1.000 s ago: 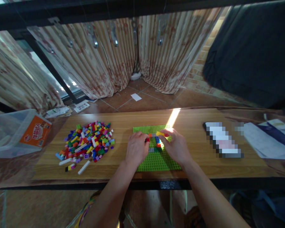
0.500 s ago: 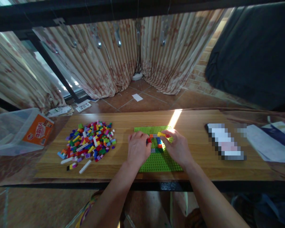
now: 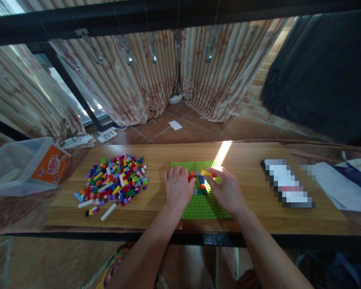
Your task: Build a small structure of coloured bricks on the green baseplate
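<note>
A green studded baseplate (image 3: 204, 208) lies on the wooden table, bearing a small outline of coloured toy bricks (image 3: 202, 186). Over its left side is my left hand (image 3: 179, 186), its thumb and fingers closed about a red brick (image 3: 191, 176) at the corner of the outline. Above the right part of the bricks, my right hand (image 3: 228, 188) pinches a yellow brick (image 3: 205, 173); a bit of red shows beside it at the fingertips. My fingers partly hide the plate and some of the bricks.
A heap of loose mixed bricks (image 3: 117, 176) spreads over the table's left side. Beyond it stands a clear plastic bin (image 3: 15, 168) with an orange label. To the right lie a blurred-out phone (image 3: 289, 182) and papers (image 3: 333, 188).
The view has shifted slightly. My left thumb has moved a little right along the red brick, which now shows at the outline's corner. My right hand still holds the yellow brick in nearly the same place.
</note>
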`<state>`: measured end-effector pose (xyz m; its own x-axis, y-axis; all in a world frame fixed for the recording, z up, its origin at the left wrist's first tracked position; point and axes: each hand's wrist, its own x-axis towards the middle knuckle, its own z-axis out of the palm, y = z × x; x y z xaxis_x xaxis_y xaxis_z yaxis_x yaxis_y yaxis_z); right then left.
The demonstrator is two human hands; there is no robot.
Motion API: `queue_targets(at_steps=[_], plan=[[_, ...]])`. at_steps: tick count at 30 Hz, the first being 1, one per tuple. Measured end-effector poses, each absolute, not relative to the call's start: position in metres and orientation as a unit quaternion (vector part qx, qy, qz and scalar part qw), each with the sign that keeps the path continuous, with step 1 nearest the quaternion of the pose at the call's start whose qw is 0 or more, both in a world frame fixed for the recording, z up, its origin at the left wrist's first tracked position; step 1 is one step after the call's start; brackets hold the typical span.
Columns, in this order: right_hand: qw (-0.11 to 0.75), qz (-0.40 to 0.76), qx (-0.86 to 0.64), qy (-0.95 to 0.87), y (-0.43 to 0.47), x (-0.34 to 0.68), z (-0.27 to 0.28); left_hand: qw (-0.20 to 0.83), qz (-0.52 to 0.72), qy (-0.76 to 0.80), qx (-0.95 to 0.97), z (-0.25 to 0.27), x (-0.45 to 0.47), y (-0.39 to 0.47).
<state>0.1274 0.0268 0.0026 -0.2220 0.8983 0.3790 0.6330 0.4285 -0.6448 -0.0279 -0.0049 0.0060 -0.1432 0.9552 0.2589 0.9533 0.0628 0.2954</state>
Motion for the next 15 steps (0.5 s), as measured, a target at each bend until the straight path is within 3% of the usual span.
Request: queue_targets(at_steps=[15], plan=[[0.349, 0.164, -0.521, -0.761, 0.028, 0.129, -0.001, 0.112, 0.298, 0.709, 0.63, 0.005, -0.048, 0.002]])
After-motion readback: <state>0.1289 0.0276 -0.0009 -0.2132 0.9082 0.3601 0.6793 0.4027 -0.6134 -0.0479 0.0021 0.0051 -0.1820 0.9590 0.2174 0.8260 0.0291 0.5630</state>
